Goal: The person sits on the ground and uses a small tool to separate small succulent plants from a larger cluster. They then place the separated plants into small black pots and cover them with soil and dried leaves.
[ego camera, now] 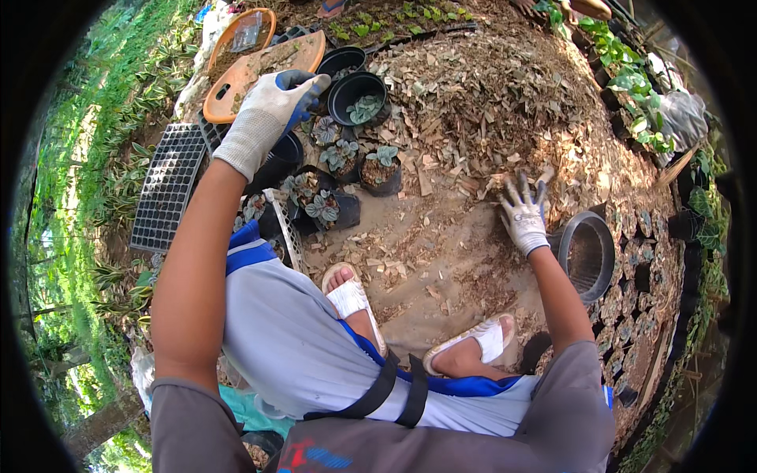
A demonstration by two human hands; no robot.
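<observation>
My left hand [281,109], in a white and blue work glove, is raised over the black plastic pots with its fingers bent; whether it pinches something small cannot be told. Just right of it stands a black plant pot [358,97] with a leafy seedling [364,110] inside. My right hand [524,214], gloved too, has its fingers spread at the lower edge of a pile of wood chips [473,88]. An empty black pot [585,257] lies tilted beside its wrist. Small potted plants [382,165] stand below my left hand.
Orange plastic basins [266,74] with soil lie at the upper left, above a black seedling tray [168,183]. A white plastic crate [287,227] stands near my knee. Rows of small potted seedlings [636,266] fill the right side. At the top right, part of another person's hand [523,6] shows.
</observation>
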